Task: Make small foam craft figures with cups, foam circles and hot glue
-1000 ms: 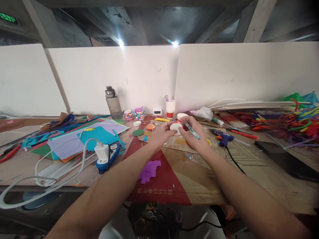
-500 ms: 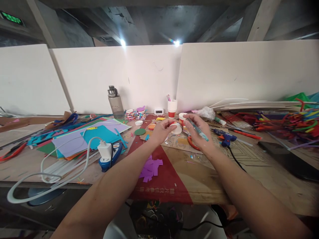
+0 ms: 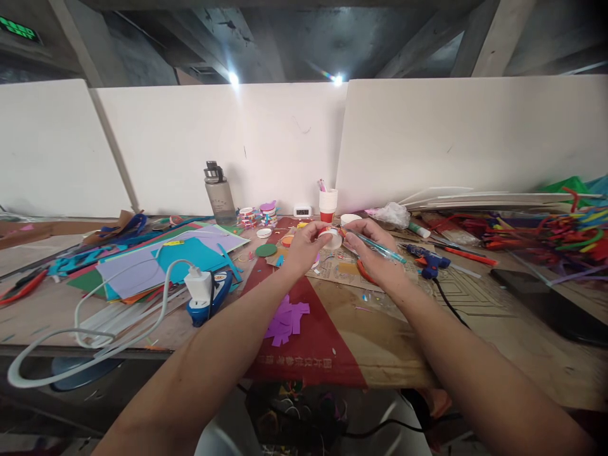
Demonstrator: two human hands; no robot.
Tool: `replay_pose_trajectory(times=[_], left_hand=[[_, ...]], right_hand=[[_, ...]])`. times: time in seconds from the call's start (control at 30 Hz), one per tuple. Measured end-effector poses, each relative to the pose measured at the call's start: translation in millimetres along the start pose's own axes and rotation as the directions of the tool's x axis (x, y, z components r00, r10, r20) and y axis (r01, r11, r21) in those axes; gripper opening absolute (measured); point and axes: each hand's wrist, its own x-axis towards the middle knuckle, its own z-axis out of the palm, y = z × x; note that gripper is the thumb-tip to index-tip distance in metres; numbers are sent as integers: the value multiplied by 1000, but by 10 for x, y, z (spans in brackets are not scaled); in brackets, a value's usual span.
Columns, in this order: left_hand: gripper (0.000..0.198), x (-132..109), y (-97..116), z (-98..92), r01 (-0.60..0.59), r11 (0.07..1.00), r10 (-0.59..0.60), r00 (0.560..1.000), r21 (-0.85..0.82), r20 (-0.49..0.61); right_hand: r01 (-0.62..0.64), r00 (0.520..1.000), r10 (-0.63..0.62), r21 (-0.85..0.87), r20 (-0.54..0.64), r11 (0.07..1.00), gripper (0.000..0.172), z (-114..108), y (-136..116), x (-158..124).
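My left hand point(image 3: 304, 248) grips a small white and red paper cup piece point(image 3: 331, 237) above the middle of the workbench. My right hand point(image 3: 373, 253) touches the same cup from the right and holds a teal pen point(image 3: 384, 251) that points toward it. Under the hands lies a piece of brown cardboard point(image 3: 339, 271) with cut-out marks. Orange-handled scissors point(image 3: 365, 273) lie partly hidden below my right hand. Purple paper scraps point(image 3: 286, 315) rest on a dark red sheet point(image 3: 308, 345) nearer to me.
Coloured sheets point(image 3: 156, 259), a white charger in a blue power strip point(image 3: 204, 294) and a white cable lie left. A water bottle point(image 3: 219, 194), decorated cups point(image 3: 259, 216), a pen cup point(image 3: 327, 206) stand at the back. A blue glue gun point(image 3: 430, 259) and pipe cleaners point(image 3: 546, 231) lie right.
Both hands with the cup have lifted slightly and shifted away from me. The pen now lies flatter, pointing left toward the cup.
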Motion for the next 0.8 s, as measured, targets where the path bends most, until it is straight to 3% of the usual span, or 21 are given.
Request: replay_pose_trajectory(times=[0.37, 0.8], left_hand=[[20, 8, -15, 7, 3, 1000, -3, 1000, -21, -12], [17, 8, -14, 20, -37, 987, 48, 997, 159, -61]], right_hand=[[-22, 1000, 23, -52, 19, 998, 26, -9, -74, -1], [2, 1000, -1, -69, 15, 998, 20, 4, -102, -19]])
